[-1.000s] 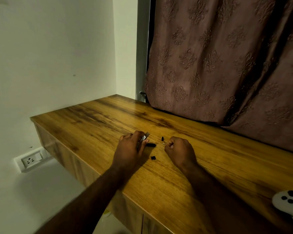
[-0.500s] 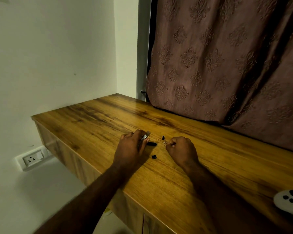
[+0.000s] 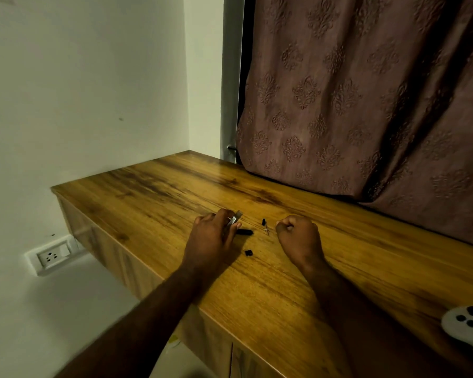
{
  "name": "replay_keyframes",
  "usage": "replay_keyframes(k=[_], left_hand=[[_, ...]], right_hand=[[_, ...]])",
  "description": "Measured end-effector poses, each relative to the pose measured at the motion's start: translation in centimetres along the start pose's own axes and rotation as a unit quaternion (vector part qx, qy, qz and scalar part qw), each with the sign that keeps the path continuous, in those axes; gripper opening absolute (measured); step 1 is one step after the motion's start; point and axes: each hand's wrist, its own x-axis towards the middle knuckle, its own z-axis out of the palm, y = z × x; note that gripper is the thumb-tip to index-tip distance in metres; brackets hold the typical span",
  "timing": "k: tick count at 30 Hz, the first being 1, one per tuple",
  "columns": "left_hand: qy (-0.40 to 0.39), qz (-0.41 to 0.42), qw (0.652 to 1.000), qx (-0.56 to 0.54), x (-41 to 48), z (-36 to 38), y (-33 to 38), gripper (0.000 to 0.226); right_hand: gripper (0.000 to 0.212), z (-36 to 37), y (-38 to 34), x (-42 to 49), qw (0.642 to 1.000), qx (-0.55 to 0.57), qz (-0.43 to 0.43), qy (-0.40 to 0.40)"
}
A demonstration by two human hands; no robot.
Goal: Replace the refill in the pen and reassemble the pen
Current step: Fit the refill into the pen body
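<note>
My left hand (image 3: 210, 237) rests on the wooden table (image 3: 284, 290) and grips a clear, silvery pen barrel (image 3: 236, 217) that sticks out past the fingertips. A short black pen piece (image 3: 245, 232) lies just right of that hand. A smaller black piece (image 3: 248, 252) sits nearer to me. A thin refill (image 3: 267, 230) with a small black tip (image 3: 263, 221) lies between the hands. My right hand (image 3: 298, 238) is a closed fist on the table, a little right of the refill and not touching it. Nothing shows in that fist.
A white controller (image 3: 467, 324) lies at the table's near right corner. A brown patterned curtain (image 3: 366, 105) hangs along the far edge. The table's left edge drops off beside a white wall with a socket (image 3: 53, 256).
My right hand has drawn slightly right, away from the thin refill it was touching; the refill stays on the table. The left hand keeps the barrel in place.
</note>
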Motion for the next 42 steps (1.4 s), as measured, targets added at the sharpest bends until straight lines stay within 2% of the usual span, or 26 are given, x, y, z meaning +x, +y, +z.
replay_keyframes(k=[3,5,8,11,14,18,22,26,30,35,38,42], left_hand=[[0.0,0.006,1.0,-0.007,0.1,0.0,-0.2,0.018],[-0.006,0.005,1.0,-0.009,0.2,0.0,-0.5,0.027],[-0.017,0.015,1.0,-0.013,0.3,0.0,-0.9,0.043],[-0.008,0.024,1.0,-0.012,0.4,0.1,-1.4,0.031],[0.012,0.029,0.999,-0.021,0.3,0.0,-1.4,0.026],[0.013,0.033,0.999,-0.025,0.3,-0.4,-1.0,0.047],[0.001,0.02,0.999,-0.028,0.3,-0.5,-0.7,0.055],[0.012,0.0,1.0,-0.012,0.7,0.1,-1.4,0.023],[0.033,0.001,0.999,-0.02,0.8,0.4,-1.6,0.02],[0.044,0.01,0.998,-0.035,0.9,0.6,-2.0,0.016],[0.061,0.008,0.996,-0.066,0.7,0.5,-2.0,0.018],[0.082,-0.009,0.992,-0.098,0.5,0.0,-1.4,0.021]], right_hand=[[0.043,-0.6,-0.5,-0.4,0.995,0.088,-0.015,0.044],[0.049,-0.9,-1.2,-1.1,0.99,0.124,-0.063,0.028],[0.045,-0.7,-2.0,-2.0,0.981,0.141,-0.108,-0.077],[0.029,-0.3,-2.4,-2.7,0.969,0.119,-0.112,-0.183],[0.018,-0.4,-2.6,-2.7,0.965,0.098,-0.108,-0.216],[0.014,-0.3,-2.8,-2.6,0.958,0.062,-0.084,-0.267],[0.024,-0.3,-3.2,-3.0,0.958,-0.006,-0.104,-0.265],[0.017,-0.6,-3.8,-3.2,0.954,-0.055,-0.13,-0.266],[0.005,-0.9,-4.1,-3.0,0.951,-0.062,-0.136,-0.27],[0.002,-1.6,-5.3,-2.8,0.941,-0.107,-0.163,-0.278],[0.004,-2.1,-6.0,-2.5,0.956,-0.036,-0.144,-0.254],[0.005,-2.6,-6.7,-1.7,0.963,0.168,-0.048,-0.205]])
